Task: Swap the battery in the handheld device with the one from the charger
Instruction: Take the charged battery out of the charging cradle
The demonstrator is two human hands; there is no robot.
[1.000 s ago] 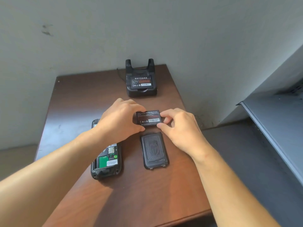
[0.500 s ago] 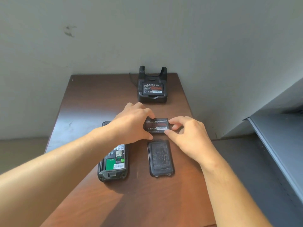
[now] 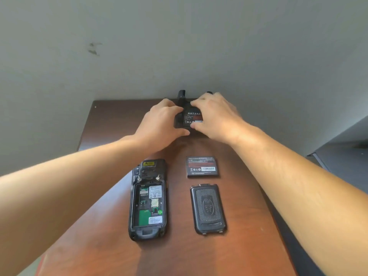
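The black handheld device (image 3: 148, 200) lies face down on the brown table (image 3: 111, 124), its battery bay open and bare. To its right lie its back cover (image 3: 208, 209) and, just beyond that, a loose black battery (image 3: 202, 166). At the table's far edge stands the black charger (image 3: 181, 95) with a second battery (image 3: 192, 118) seated in it. My left hand (image 3: 161, 124) grips the charger's left side. My right hand (image 3: 217, 114) has its fingers on the top and bottom edges of the battery in the charger. Most of the charger is hidden by my hands.
A grey wall (image 3: 179, 46) rises directly behind the table. A grey shelf or cabinet edge (image 3: 342, 156) stands to the right, lower than the tabletop. The table's near half and left side hold nothing but the device parts.
Both hands let go of the loose battery, which now lies on the table above the cover. They moved forward to the charger and closed on it and its battery.
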